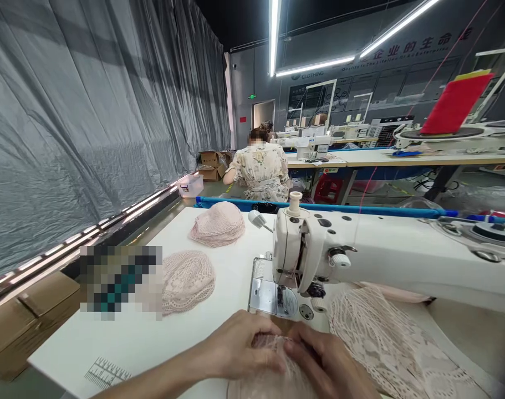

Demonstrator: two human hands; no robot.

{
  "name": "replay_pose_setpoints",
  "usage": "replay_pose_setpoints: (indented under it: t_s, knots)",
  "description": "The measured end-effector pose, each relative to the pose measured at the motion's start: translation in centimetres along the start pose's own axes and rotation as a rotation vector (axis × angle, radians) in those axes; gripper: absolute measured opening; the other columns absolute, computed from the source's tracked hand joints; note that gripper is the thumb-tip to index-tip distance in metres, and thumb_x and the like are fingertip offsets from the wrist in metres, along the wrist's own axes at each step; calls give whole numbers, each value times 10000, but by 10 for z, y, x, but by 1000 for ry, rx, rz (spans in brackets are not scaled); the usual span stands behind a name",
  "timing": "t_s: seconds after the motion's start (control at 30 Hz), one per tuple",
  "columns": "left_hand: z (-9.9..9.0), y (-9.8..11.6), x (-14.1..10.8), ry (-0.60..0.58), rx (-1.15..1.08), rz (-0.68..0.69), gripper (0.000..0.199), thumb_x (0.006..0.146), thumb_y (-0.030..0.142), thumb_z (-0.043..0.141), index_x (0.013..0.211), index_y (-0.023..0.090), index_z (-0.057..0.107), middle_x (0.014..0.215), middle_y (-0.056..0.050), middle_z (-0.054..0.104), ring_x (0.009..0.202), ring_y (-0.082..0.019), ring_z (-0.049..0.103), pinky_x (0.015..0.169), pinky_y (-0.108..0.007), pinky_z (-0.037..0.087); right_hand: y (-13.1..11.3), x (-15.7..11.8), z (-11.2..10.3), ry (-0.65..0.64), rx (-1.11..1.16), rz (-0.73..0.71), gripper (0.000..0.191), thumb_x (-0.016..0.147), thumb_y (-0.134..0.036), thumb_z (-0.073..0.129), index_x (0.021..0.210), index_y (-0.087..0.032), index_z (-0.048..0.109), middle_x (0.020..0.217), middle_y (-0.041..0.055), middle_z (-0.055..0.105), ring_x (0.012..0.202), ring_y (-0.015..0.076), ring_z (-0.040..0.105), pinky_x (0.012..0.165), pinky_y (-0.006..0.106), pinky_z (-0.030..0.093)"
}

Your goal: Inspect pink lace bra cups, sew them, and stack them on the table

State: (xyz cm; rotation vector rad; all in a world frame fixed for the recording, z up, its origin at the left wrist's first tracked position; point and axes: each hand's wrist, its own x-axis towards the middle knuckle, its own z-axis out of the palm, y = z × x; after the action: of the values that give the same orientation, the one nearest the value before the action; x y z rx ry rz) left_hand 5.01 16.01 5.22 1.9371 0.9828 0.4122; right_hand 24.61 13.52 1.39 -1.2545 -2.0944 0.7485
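Note:
A pale pink lace piece (269,382) lies at the table's front edge, just before the sewing machine's needle area. My left hand (246,346) grips its left side, thumb and fingers bent around the lace. On the right side, my right hand (319,354) pinches the same lace with thumb and fingers. Above and beyond my hands is the presser foot (281,296) of a white sewing machine (381,244), over a metal plate (266,296). The lace's lower end runs out of the frame.
Two lace stacks (219,223) (189,280) sit on the white table (231,277) at left. More lace (385,338) spreads under the machine arm at right. A seated person (261,169) faces away beyond the table. Cardboard boxes (31,316) stand at lower left.

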Motion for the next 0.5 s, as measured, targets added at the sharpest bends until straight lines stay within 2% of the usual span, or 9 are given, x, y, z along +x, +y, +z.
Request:
replay_pose_setpoints:
  t_s: [0.07, 0.1, 0.23, 0.33, 0.4, 0.5]
  knots:
    - [3, 3, 2, -11, -21, -2, 338, 680, 306, 792, 1000, 239, 708, 912, 38, 663, 819, -157, 553, 669, -197, 373, 4, -2, 4, 26, -25, -57, 318, 976, -342, 344, 710, -226, 475, 631, -24, 625, 541, 138, 593, 513, 227, 375]
    - [4, 3, 3, 3, -12, -26, 344, 653, 292, 813, 978, 236, 715, 880, 40, 658, 813, -158, 551, 664, -198, 370, 8, -3, 6, 36, -51, -75, 319, 982, -343, 327, 714, -230, 458, 622, -25, 622, 526, 138, 590, 502, 229, 364]
    - [10, 1, 7, 85, 79, -144, 187, 641, 235, 825, 777, 186, 706, 627, 74, 503, 650, -106, 473, 561, -188, 295, 24, -5, 11, 26, -180, -26, 348, 1004, -388, 292, 721, -240, 431, 602, -31, 618, 524, 153, 598, 498, 242, 338]
    - [9, 0, 8, 84, 151, -160, 164, 675, 198, 792, 670, 165, 632, 557, 88, 402, 565, -77, 393, 497, -185, 239, 27, -5, 7, -33, -186, 3, 333, 996, -437, 324, 774, -241, 476, 643, -31, 647, 557, 161, 619, 511, 240, 352]
    - [7, 0, 8, 61, 191, -148, 249, 719, 166, 740, 571, 151, 540, 512, 87, 335, 515, -69, 339, 466, -192, 203, 24, -4, 3, -65, -165, -2, 275, 969, -471, 403, 862, -245, 517, 698, -29, 671, 604, 168, 636, 528, 235, 372]
    - [4, -2, 8, 68, 240, -105, 320, 775, 152, 669, 533, 149, 461, 495, 79, 325, 503, -74, 350, 475, -193, 211, 20, -2, 0, -14, -156, 23, 258, 962, -442, 438, 819, -244, 518, 682, -33, 662, 611, 167, 632, 532, 231, 372]
